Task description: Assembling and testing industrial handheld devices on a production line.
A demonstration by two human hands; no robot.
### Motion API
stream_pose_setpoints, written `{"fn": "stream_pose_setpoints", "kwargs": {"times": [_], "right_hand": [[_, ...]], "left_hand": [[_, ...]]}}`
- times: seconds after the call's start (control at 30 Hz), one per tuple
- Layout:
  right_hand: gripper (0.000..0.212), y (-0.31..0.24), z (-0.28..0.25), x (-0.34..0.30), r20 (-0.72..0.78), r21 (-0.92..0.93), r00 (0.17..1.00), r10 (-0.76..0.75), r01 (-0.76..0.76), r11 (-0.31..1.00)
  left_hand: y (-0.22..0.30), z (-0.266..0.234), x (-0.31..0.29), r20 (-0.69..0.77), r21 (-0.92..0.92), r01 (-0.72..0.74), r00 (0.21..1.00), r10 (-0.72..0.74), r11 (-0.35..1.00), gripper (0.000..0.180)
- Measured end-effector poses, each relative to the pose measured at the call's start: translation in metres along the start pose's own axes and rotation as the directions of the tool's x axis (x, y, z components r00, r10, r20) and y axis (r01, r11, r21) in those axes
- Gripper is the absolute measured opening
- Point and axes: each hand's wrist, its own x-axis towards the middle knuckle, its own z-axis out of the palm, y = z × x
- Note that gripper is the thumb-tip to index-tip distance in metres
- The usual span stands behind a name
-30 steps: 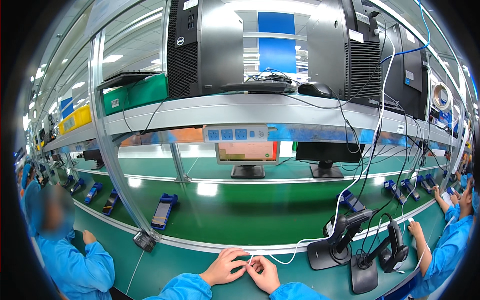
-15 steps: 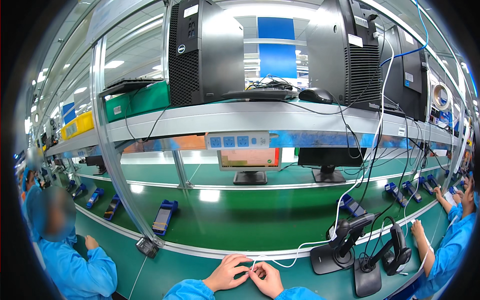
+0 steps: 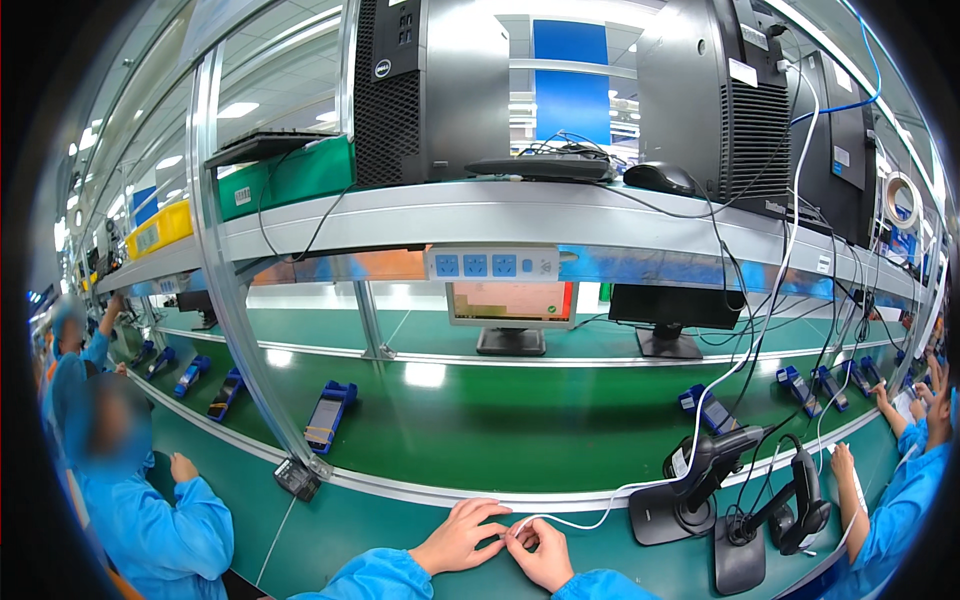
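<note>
At the lower middle, my left hand [image 3: 462,538] and my right hand [image 3: 541,556] meet just above the green bench, fingertips close together. Between them is the end of a white cable [image 3: 600,522]. My right thumb and fingers pinch it, and my left thumb and fingertips close in at the same spot. The tip itself is hidden by the fingers. From there the cable runs right, past a black handheld scanner on a stand [image 3: 700,470], and climbs to the shelf. A second black scanner [image 3: 800,505] stands farther right.
A green conveyor belt [image 3: 500,440] carries blue-cradled handheld devices, such as one at left [image 3: 328,418]. A metal post [image 3: 235,320] rises left of me. Overhead, a shelf [image 3: 400,215] bears black computer towers [image 3: 455,90]. Co-workers in blue sit left [image 3: 160,530] and right [image 3: 890,520].
The view has shifted slightly, so the shelf and bench sit a little right. My hands stay together at the cable end, with the left fingers a little more spread.
</note>
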Motion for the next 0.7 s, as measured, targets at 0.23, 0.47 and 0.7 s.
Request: {"fn": "stream_pose_setpoints", "kwargs": {"times": [0.23, 0.47, 0.7], "right_hand": [[0.012, -0.001, 0.002, 0.000, -0.021, 0.001, 1.000, -0.004, 0.004, 1.000], [0.013, -0.012, 0.000, 0.011, -0.013, 0.064, 0.997, 0.074, -0.073, 0.995], [0.014, -0.007, 0.000, 0.008, -0.007, -0.044, 1.000, 0.027, -0.027, 0.999]], "left_hand": [[-0.002, 0.002, -0.002, -0.041, 0.046, 0.067, 0.997, -0.065, 0.997, 0.018], [-0.006, -0.002, 0.003, -0.155, 0.074, 0.123, 0.982, -0.111, 0.990, 0.018], [-0.003, -0.002, 0.001, -0.159, 0.101, 0.215, 0.967, -0.198, 0.971, 0.019]]}}
